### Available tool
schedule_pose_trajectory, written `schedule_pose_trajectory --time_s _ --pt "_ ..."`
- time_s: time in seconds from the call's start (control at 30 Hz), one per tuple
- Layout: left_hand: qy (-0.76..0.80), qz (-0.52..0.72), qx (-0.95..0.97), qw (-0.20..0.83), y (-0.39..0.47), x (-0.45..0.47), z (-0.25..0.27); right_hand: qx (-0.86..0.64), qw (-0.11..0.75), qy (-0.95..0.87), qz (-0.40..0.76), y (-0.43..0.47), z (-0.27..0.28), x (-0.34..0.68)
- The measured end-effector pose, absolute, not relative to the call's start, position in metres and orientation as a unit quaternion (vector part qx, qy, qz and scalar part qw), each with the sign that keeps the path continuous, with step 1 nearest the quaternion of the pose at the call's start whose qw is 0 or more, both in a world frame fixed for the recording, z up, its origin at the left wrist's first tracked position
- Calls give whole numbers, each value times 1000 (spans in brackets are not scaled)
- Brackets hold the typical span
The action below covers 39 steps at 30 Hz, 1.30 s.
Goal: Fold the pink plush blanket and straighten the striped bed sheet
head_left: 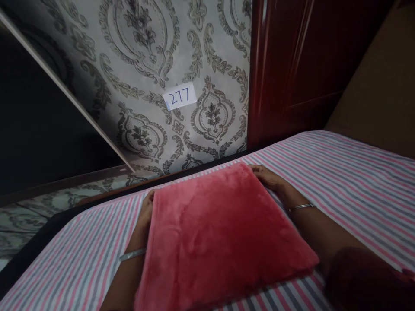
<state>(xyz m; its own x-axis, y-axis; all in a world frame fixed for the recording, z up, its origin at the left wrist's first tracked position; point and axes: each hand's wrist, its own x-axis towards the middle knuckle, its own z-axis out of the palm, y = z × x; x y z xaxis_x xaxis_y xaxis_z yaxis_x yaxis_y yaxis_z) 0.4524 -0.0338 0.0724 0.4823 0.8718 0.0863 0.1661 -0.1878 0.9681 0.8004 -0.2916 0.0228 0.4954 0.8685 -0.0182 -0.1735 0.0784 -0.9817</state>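
A folded red plush blanket [223, 229] lies in front of me, its pile smooth and its shape roughly square. My left hand [148, 207] grips the blanket's left edge near the far corner, with most of its fingers hidden behind and under the cloth. At the far right corner, my right hand [267, 178] holds the other side, its fingers curled at the edge and partly covered. Each wrist wears a metal bangle. Beneath the blanket is a striped bedsheet [340, 172] in pink, grey and white.
Beyond the bed's dark edge rises a patterned wall [142, 39] bearing a paper label [180, 96] marked 277. A dark red wooden panel [292, 65] stands at the back right. On the left is a large dark screen-like panel [42, 121] with a pale frame.
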Motion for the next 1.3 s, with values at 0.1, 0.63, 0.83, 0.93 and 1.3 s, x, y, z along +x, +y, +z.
schedule_pose_trajectory --time_s 0.1,0.63,0.83,0.93,1.3 --pt "372 349 697 504 -36 452 73 -541 682 -286 400 -291 19 801" --pt "364 399 617 572 -40 445 62 -603 625 -321 377 -323 22 777" --pt "410 428 571 568 -65 420 57 -607 600 -287 435 -358 22 758" --pt "433 422 580 546 -81 398 55 -615 566 -324 444 -360 28 747" --pt "397 372 663 514 -125 384 62 -670 623 -267 302 -353 17 742"
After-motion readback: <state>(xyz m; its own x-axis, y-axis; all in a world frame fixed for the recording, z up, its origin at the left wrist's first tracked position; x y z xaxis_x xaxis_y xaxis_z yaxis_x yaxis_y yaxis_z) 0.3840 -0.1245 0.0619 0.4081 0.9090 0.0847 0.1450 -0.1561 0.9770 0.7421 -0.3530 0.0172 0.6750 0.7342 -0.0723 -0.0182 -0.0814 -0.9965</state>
